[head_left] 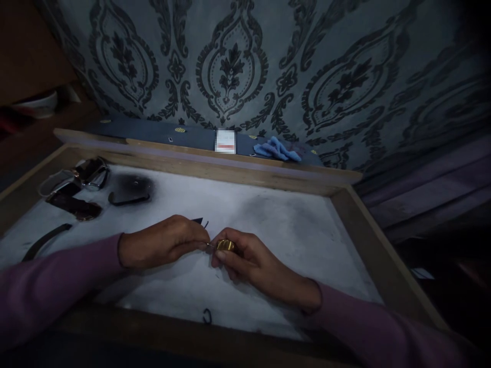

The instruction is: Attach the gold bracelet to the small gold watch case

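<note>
My right hand [245,255] grips a small gold-coloured watch case [225,246] between thumb and fingers, its edge turned up. Close against it, my left hand [166,242] is closed in a pinch on a thin metal tool [209,245], whose tip points at the case. Most of that tool is hidden by the fingers. Just behind the left fingers shows a dark flat pointed piece [197,221]; whether it is held or lies on the surface I cannot tell. A small black curved piece [207,316] lies nearer to me.
A wooden rim [215,170] frames the white work surface [291,255]. Several watches [74,202] with dark straps lie far left, near a black curved strap [128,198] and another strap [48,240]. Behind the rim sit a blue cloth [276,149] and a small white box [225,141].
</note>
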The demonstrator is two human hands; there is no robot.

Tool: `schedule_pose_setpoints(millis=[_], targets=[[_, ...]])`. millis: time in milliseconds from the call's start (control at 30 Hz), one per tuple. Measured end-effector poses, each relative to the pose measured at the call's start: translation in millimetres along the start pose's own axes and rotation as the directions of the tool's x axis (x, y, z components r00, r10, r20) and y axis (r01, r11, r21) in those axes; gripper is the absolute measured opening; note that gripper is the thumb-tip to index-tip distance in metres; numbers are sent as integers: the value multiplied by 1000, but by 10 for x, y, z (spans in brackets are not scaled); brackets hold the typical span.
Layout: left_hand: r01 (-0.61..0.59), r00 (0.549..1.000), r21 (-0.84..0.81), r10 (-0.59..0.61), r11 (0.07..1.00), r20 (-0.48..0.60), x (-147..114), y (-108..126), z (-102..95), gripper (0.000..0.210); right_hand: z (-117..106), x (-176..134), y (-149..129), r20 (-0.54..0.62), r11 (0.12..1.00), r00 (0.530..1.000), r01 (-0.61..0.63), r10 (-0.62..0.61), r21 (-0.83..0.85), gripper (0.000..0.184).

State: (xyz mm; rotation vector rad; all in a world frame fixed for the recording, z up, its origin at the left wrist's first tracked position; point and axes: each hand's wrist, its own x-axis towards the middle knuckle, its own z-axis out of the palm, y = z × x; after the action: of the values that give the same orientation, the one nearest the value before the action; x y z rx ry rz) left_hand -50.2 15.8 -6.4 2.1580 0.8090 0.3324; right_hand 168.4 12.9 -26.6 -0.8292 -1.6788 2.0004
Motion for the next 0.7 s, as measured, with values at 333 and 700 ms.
schedule_pose_setpoints(millis=[333, 700], targets=[[-16, 998, -103, 22, 995, 57, 21, -21, -41, 25, -15, 16, 29, 56, 997, 998, -41, 37, 70, 22], [35, 997, -213, -19, 976, 79, 28, -33, -35, 24, -22, 20, -4, 76, 995, 996, -42, 36, 86, 23]])
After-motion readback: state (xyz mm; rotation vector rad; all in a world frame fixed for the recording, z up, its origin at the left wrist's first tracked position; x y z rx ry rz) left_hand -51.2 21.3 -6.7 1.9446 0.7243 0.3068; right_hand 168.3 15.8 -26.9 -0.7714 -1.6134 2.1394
